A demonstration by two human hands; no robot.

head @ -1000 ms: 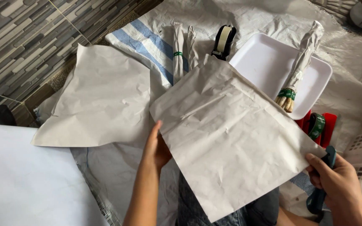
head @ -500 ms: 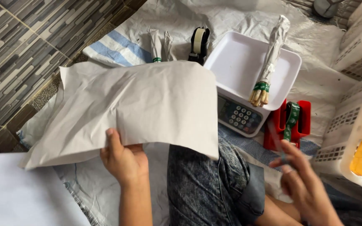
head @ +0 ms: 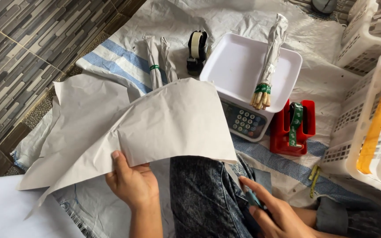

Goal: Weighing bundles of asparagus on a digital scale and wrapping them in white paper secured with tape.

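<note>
**Paper sheet held up over the lap**

We see the sheet of grey-white paper point(head: 164, 128) lifted at the near centre, its lower edge pinched in the left hand point(head: 131, 183), thumb on the upper face and fingers curled beneath, so this grip is closed on the paper. The sheet fans away to the left and far side, drooping over a second sheet of paper point(head: 82, 110) that lies flat on the woven sack mat point(head: 243, 17) covering the floor. Below it sits a denim-clad knee point(head: 203, 194).

The right hand point(head: 278, 216) rests near the lower right, its fingers closed loosely around a small teal-handled tool point(head: 253, 199); we cannot tell what kind of tool it is.

Farther out, a white scale point(head: 248, 79) stands right of centre, with a paper-wrapped bundle of stalks point(head: 270, 57) lying in its tray. Just right of it stands a red tape dispenser point(head: 294, 128) with green tape. At the far centre stands a black tape dispenser point(head: 196, 50), and left of it lie two wrapped bundles point(head: 159, 61). White plastic baskets point(head: 367, 128) fill the right edge. Striped tiles point(head: 18, 53) show at the left.
</note>
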